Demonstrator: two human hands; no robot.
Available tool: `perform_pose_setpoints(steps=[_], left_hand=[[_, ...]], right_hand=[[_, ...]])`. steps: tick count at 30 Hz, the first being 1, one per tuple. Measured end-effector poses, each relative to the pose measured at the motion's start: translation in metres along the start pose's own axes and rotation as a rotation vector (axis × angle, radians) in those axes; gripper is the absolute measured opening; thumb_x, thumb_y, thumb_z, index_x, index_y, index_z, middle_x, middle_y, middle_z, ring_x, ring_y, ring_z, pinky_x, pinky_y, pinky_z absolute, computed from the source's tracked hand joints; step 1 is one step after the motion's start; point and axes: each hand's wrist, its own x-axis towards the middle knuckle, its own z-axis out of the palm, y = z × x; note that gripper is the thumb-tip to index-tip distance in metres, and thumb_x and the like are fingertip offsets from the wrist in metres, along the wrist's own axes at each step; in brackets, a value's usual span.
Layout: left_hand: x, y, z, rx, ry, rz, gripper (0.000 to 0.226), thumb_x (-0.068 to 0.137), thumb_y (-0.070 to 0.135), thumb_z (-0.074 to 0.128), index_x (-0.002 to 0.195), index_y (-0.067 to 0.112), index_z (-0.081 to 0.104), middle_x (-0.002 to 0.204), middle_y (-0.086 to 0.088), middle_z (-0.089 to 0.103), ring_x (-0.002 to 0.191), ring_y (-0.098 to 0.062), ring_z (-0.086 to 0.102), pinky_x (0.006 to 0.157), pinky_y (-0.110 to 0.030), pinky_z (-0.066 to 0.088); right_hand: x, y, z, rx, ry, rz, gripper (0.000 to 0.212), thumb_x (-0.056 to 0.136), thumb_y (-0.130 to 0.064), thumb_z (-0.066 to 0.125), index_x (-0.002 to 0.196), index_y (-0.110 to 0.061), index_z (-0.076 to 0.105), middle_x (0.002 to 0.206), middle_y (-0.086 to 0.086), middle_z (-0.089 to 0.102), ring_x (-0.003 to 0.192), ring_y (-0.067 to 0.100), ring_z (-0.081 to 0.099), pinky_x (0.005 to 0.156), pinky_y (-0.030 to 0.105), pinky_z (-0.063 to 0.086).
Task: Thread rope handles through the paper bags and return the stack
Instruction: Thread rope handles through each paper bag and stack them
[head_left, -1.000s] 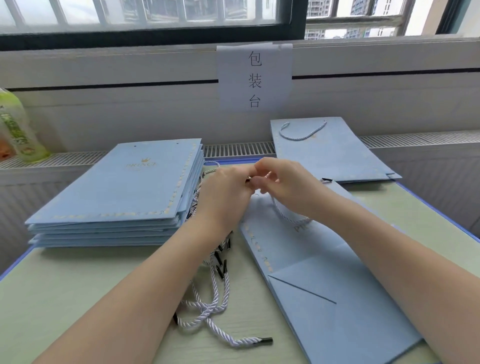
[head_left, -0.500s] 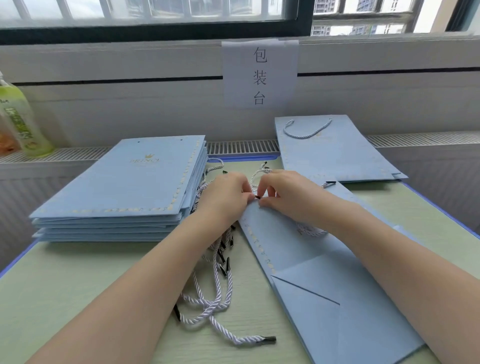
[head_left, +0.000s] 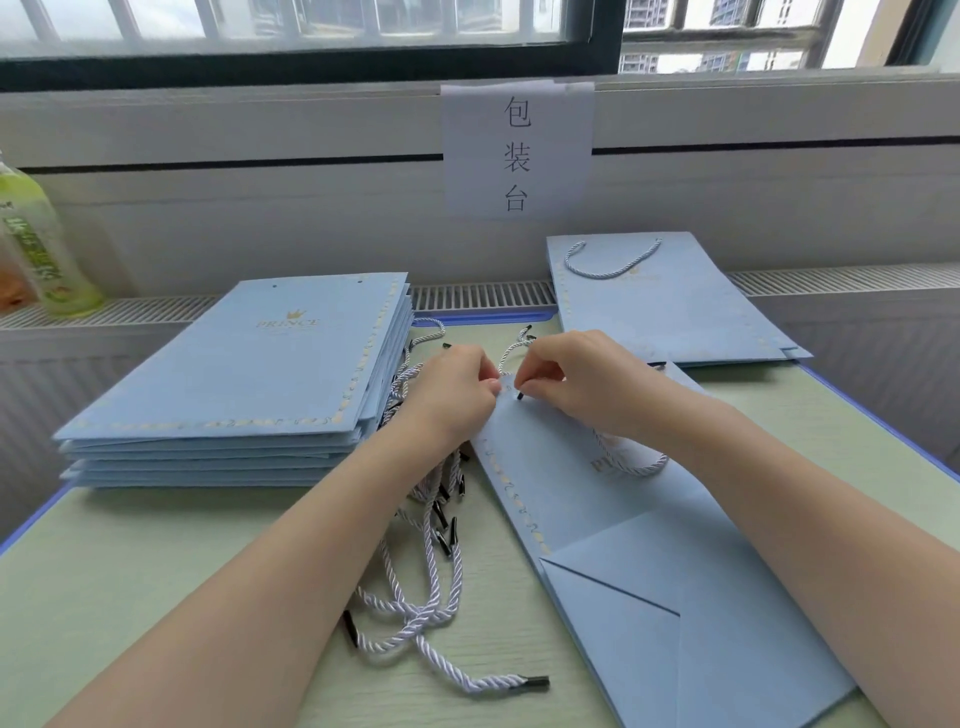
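A flat light-blue paper bag (head_left: 613, 525) lies in front of me, its top edge at my hands. My right hand (head_left: 571, 379) pinches the black tip of a white rope handle (head_left: 511, 353) against the bag's top corner. My left hand (head_left: 452, 395) grips that same corner of the bag. Another rope loop (head_left: 634, 462) shows on the bag's face under my right wrist. A pile of loose rope handles (head_left: 431, 571) lies between my forearms. A stack of blue bags (head_left: 249, 379) sits at the left.
A finished blue bag with a rope handle (head_left: 670, 301) lies at the back right. A green drink bottle (head_left: 36, 244) stands on the sill at far left. A paper sign (head_left: 517, 150) hangs on the wall behind. The green table (head_left: 130, 571) has a blue edge.
My hands have come down from a raised position to the bag's top corner, and the rope's black tip now sits against the paper there.
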Motion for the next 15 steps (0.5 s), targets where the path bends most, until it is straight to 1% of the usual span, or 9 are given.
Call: perform_pose_setpoints(steps=[3, 6, 8, 10, 11, 13, 15], left_hand=[[0.0, 0.005, -0.002, -0.093, 0.012, 0.013, 0.01, 0.093, 0.009, 0.047, 0.094, 0.008, 0.057, 0.096, -0.007, 0.058, 0.093, -0.023, 0.053, 0.078, -0.031, 0.042], [-0.003, 0.01, -0.01, -0.309, 0.05, -0.001, 0.014, 0.092, 0.004, 0.047, 0.088, 0.009, 0.059, 0.079, 0.003, 0.056, 0.08, -0.014, 0.053, 0.064, -0.023, 0.04], [-0.004, 0.011, -0.014, -0.44, 0.046, -0.045, 0.018, 0.091, 0.004, 0.049, 0.079, 0.013, 0.058, 0.076, 0.005, 0.056, 0.074, -0.009, 0.052, 0.064, -0.02, 0.04], [-0.005, 0.01, -0.016, -0.515, 0.024, -0.077, 0.02, 0.091, 0.006, 0.052, 0.075, 0.014, 0.059, 0.076, 0.001, 0.059, 0.074, -0.012, 0.054, 0.067, -0.023, 0.042], [-0.006, 0.009, -0.017, -0.526, 0.015, -0.08, 0.019, 0.092, 0.008, 0.053, 0.075, 0.013, 0.06, 0.076, -0.001, 0.06, 0.075, -0.014, 0.055, 0.069, -0.025, 0.043], [-0.005, 0.008, -0.016, -0.53, 0.008, -0.076, 0.018, 0.092, 0.008, 0.054, 0.075, 0.012, 0.062, 0.075, -0.003, 0.061, 0.074, -0.016, 0.056, 0.071, -0.029, 0.045], [-0.005, 0.009, -0.017, -0.573, 0.014, -0.074, 0.022, 0.092, 0.008, 0.054, 0.072, 0.011, 0.061, 0.07, -0.004, 0.061, 0.066, -0.016, 0.056, 0.068, -0.028, 0.045]], right_hand=[[0.002, 0.0, 0.0, 0.013, 0.087, -0.046, 0.01, 0.086, -0.007, 0.061, 0.089, -0.008, 0.071, 0.078, -0.005, 0.058, 0.073, 0.011, 0.05, 0.067, 0.021, 0.036], [0.003, 0.002, 0.0, -0.034, 0.175, -0.109, 0.009, 0.084, -0.004, 0.062, 0.086, -0.006, 0.07, 0.078, -0.001, 0.055, 0.071, 0.015, 0.048, 0.068, 0.025, 0.036], [0.003, 0.001, 0.0, -0.066, 0.186, -0.152, 0.009, 0.084, -0.004, 0.062, 0.084, -0.006, 0.07, 0.08, 0.004, 0.058, 0.071, 0.02, 0.051, 0.067, 0.029, 0.04], [0.004, -0.002, -0.002, -0.06, 0.151, -0.181, 0.008, 0.084, -0.006, 0.064, 0.085, -0.006, 0.072, 0.082, 0.008, 0.062, 0.073, 0.024, 0.055, 0.069, 0.033, 0.046], [0.004, -0.004, -0.003, -0.038, 0.124, -0.183, 0.009, 0.084, -0.007, 0.065, 0.087, -0.007, 0.073, 0.082, 0.007, 0.063, 0.073, 0.023, 0.056, 0.071, 0.033, 0.046], [0.004, -0.006, -0.006, 0.037, 0.089, -0.156, 0.01, 0.084, -0.007, 0.066, 0.089, -0.008, 0.074, 0.081, 0.003, 0.065, 0.074, 0.018, 0.056, 0.071, 0.024, 0.044], [0.004, -0.005, -0.007, 0.137, 0.11, -0.102, 0.007, 0.082, -0.006, 0.068, 0.085, -0.011, 0.072, 0.083, 0.003, 0.063, 0.072, 0.015, 0.055, 0.067, 0.019, 0.041]])
